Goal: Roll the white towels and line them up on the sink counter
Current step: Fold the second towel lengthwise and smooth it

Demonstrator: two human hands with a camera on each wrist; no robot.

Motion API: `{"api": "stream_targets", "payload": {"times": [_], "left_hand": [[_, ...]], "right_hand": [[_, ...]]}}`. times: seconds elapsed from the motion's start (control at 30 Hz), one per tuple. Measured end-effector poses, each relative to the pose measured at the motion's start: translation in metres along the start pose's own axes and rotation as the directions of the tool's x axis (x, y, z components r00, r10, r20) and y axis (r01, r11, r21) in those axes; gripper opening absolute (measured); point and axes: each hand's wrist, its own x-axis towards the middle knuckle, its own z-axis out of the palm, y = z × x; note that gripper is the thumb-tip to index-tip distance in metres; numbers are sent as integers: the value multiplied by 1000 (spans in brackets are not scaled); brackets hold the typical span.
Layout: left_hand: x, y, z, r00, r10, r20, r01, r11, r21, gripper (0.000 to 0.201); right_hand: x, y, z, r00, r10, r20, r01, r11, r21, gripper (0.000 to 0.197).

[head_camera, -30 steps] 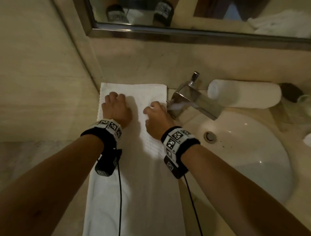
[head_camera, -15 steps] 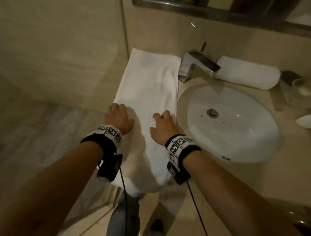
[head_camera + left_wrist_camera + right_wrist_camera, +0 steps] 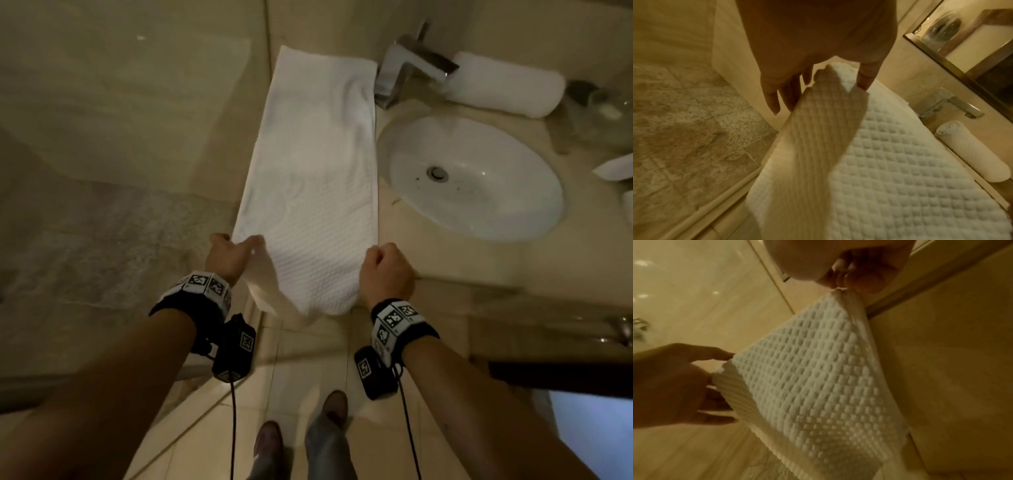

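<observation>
A flat white waffle towel (image 3: 315, 178) lies lengthwise on the counter, left of the sink (image 3: 513, 219). Its near end droops over the counter's front edge. My left hand (image 3: 239, 245) pinches the towel's left edge there, thumb on top (image 3: 864, 81) and fingers beneath. My right hand (image 3: 380, 260) is curled round the right edge and pinches the towel (image 3: 818, 369) at its corner between fingertips (image 3: 855, 280). A rolled white towel (image 3: 503, 84) lies behind the basin, right of the faucet (image 3: 407, 68). The rolled towel (image 3: 972, 154) also shows in the left wrist view.
A tiled wall and a glass partition (image 3: 137, 137) border the counter on the left. A glass (image 3: 603, 102) and a white dish (image 3: 613, 168) sit at the far right. My feet (image 3: 270, 442) stand on the floor tiles below the counter edge.
Both hands slid back along the towel from its far half to the near end. They went from resting on top to pinching its two side edges. The view pulled back and down.
</observation>
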Motion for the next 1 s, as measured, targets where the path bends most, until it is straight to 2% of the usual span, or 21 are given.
{"api": "stream_targets", "payload": {"times": [0.1, 0.17, 0.23, 0.3, 0.37, 0.47, 0.57, 0.6, 0.7, 0.73, 0.8, 0.9, 1.0], "left_hand": [[-11, -19, -2, 996, 84, -18, -84, 996, 24, 65], [-21, -27, -1, 984, 178, -12, -178, 984, 24, 53], [-27, -36, 1, 977, 212, 17, -212, 976, 47, 50], [-26, -45, 0, 983, 178, 55, -183, 975, 125, 62], [-22, -53, -1, 981, 157, 118, -178, 964, 198, 63], [-22, -62, -3, 957, 177, 229, -239, 930, 279, 53], [-22, -75, -1, 960, 153, 233, -202, 958, 203, 34], [-23, -79, 0, 961, 145, 237, -189, 966, 175, 36], [-27, -91, 3, 946, 114, 303, -164, 976, 144, 69], [-27, -95, 3, 935, 109, 338, -169, 974, 151, 73], [-26, -108, 2, 915, 79, 395, -180, 957, 225, 62], [-33, -124, -2, 911, 62, 408, -197, 934, 297, 40], [-44, -134, -9, 933, 52, 355, -165, 941, 296, 38]], "right_hand": [[-18, 16, 4, 966, 255, -32, -238, 934, 268, 28], [-29, 24, 6, 940, 331, 81, -338, 876, 344, 31], [-42, 29, 12, 942, 269, 200, -322, 890, 323, 31], [-45, 38, 24, 944, 214, 252, -292, 899, 328, 27], [-45, 48, 33, 937, 191, 293, -289, 896, 338, 23], [-50, 59, 41, 928, 163, 336, -293, 876, 384, 33], [-61, 68, 47, 923, 144, 356, -284, 880, 381, 47], [-64, 73, 50, 917, 156, 367, -299, 879, 371, 46], [-73, 86, 56, 891, 210, 403, -364, 860, 358, 42], [-76, 89, 57, 882, 216, 418, -377, 855, 356, 40], [-84, 94, 55, 856, 220, 467, -415, 831, 369, 34], [-98, 97, 47, 829, 222, 512, -444, 818, 365, 34], [-114, 102, 35, 816, 259, 516, -471, 816, 335, 32]]}}
